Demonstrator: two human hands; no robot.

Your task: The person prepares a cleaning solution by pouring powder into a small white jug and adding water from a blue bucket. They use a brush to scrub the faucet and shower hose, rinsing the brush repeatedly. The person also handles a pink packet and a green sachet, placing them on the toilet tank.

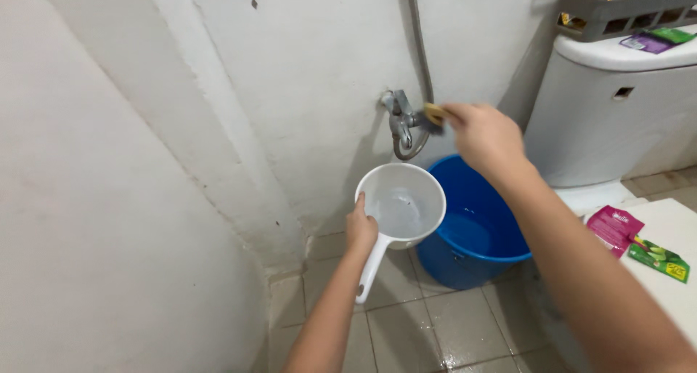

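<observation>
My left hand (361,230) grips the handle of a white plastic dipper (401,204) and holds its bowl level under a metal wall tap (399,122). The dipper's inside looks wet, with only a little in it. My right hand (485,135) is closed on the tap's handle (434,114), to the right of the spout. A blue bucket (475,228) stands on the tiled floor just behind and right of the dipper, with some water at its bottom.
A white toilet tank (617,104) stands at the right, with a grey basket (624,10) and sachets on top. More sachets (639,242) lie on a white surface at lower right. White walls close in at left; the floor tiles (414,329) look wet.
</observation>
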